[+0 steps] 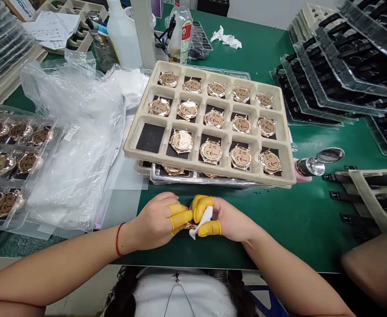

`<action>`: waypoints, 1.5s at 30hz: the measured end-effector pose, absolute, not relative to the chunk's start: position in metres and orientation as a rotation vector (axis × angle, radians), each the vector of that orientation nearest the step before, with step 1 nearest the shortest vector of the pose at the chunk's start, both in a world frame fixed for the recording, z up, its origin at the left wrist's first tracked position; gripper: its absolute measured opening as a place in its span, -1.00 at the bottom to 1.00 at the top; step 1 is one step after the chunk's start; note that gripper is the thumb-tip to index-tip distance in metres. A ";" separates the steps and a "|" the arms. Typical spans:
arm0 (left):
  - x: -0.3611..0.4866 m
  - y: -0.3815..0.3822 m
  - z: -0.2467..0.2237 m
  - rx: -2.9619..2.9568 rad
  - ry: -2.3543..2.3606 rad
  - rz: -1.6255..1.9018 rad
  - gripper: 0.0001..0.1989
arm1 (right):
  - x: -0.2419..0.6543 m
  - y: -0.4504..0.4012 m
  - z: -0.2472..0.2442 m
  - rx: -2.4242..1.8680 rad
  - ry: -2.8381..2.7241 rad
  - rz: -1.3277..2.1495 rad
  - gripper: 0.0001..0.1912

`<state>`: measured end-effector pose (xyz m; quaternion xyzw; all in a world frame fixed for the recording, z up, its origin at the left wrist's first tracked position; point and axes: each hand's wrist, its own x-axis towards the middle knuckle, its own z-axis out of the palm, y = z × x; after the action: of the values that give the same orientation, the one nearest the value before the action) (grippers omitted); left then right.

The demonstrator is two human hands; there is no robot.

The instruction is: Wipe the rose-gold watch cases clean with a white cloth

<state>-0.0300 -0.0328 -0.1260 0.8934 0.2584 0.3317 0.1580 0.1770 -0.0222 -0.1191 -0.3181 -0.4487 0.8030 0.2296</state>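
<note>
Over the green worktop (279, 237), my left hand (152, 222) and right hand (228, 218) come together, yellow finger cots (180, 219) pinching a white cloth (202, 223) against a rose-gold piece (188, 226), mostly hidden, just in front of a pulp tray (213, 71) holding rose-gold watch cases (211, 152), backs up, in its compartments

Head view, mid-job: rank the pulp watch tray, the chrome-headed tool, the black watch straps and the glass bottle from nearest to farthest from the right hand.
From the right hand:
1. Pulp watch tray: straight ahead, just beyond the hand.
2. Chrome-headed tool: ahead and to the right, by the tray's corner.
3. Black watch straps: farther right, on the green mat.
4. Glass bottle: far side, behind the tray.
</note>
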 end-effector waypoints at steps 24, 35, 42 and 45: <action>-0.021 -0.045 -0.124 2.139 0.897 0.877 -0.86 | 0.170 -0.025 -0.123 -1.261 -1.095 1.866 -0.79; -0.014 -0.046 -0.137 2.224 1.023 0.476 -0.72 | 0.168 -0.036 -0.131 -1.079 -1.831 1.184 -0.69; -0.009 -0.040 -0.139 1.889 0.967 0.639 -0.55 | 0.177 -0.036 -0.157 -1.145 -1.775 1.123 -0.75; -0.009 -0.041 -0.132 1.780 0.946 0.698 -0.56 | 0.176 -0.035 -0.148 -1.115 -1.746 1.216 -0.74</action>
<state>-0.0093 -0.0406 -0.1325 0.7307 0.3884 0.2866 0.4828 0.1760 -0.0350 -0.1477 -0.4328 -0.6777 0.4720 0.3615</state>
